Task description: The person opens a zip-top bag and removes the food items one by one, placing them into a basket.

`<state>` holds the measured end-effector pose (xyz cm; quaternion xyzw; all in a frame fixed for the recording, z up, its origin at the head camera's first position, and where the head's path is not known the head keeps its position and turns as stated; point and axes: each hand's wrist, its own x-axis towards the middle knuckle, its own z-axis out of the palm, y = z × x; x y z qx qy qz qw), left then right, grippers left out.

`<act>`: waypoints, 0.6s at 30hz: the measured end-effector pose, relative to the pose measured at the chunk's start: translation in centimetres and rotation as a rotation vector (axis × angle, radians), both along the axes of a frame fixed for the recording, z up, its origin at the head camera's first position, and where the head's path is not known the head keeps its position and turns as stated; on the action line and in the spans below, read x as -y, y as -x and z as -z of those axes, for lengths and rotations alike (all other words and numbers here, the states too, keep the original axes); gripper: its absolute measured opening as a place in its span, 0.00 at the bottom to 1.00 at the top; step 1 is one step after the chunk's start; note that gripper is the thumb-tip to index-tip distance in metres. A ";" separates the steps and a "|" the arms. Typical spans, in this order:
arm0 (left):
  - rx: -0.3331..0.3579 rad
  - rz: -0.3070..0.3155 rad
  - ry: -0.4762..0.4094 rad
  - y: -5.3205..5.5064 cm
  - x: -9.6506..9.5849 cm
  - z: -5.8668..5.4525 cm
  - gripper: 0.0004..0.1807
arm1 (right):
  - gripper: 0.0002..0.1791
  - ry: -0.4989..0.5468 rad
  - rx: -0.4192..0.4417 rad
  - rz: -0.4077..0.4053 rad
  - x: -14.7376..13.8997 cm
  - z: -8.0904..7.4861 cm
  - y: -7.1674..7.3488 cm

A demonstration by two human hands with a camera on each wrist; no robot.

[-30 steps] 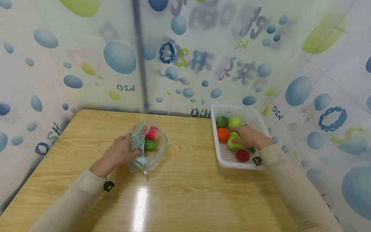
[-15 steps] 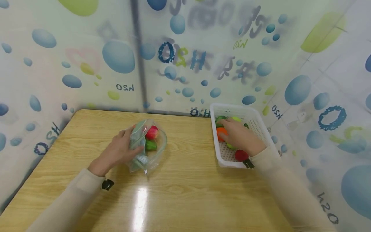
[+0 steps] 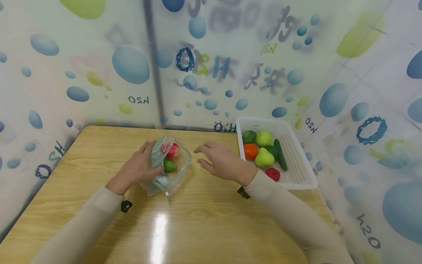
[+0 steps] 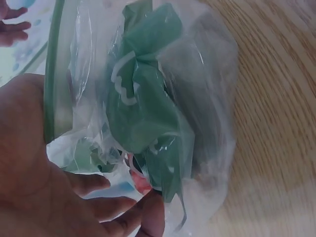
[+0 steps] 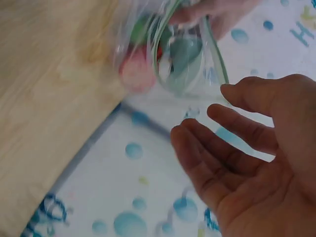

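A clear plastic zip bag (image 3: 159, 161) with green print stands on the wooden table, left of centre. Through it show a red-pink fruit (image 3: 172, 150) and a green vegetable (image 3: 169, 166) that looks like a pepper. My left hand (image 3: 136, 169) holds the bag by its left side, thumb in front and the other fingers partly hidden behind the plastic. The bag's green rim (image 5: 159, 44) gapes in the right wrist view. Between bag and basket hovers my right hand (image 3: 227, 163), fingers loosely bent and nothing in them, the fingertips apart from the bag.
At the right a white basket (image 3: 310, 176) stands near the wall. In it lie an orange-red round fruit (image 3: 250, 151), a pear (image 3: 265, 158), a green apple (image 3: 264, 139), a cucumber (image 3: 280, 154), a red item (image 3: 273, 174) and dark green ones. Patterned walls border the table (image 3: 204, 227).
My right hand has left the basket, where it was over the pear and then the orange-red fruit, and has moved left toward the bag, empty. My left hand stays at the bag.
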<state>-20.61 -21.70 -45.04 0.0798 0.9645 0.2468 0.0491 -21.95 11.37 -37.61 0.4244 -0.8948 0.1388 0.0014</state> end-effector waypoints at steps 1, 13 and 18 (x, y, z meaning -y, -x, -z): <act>0.002 -0.003 0.003 0.1 0.0 0.0 0.63 | 0.19 0.007 0.012 -0.032 0.9 0.3 -0.1; 0.059 -0.008 0.018 0.9 0.5 0.4 0.65 | 0.24 -0.155 0.042 -0.125 8.3 5.0 1.8; 0.068 0.014 0.033 1.0 0.6 0.6 0.64 | 0.26 -0.247 -0.025 -0.056 9.9 6.6 2.6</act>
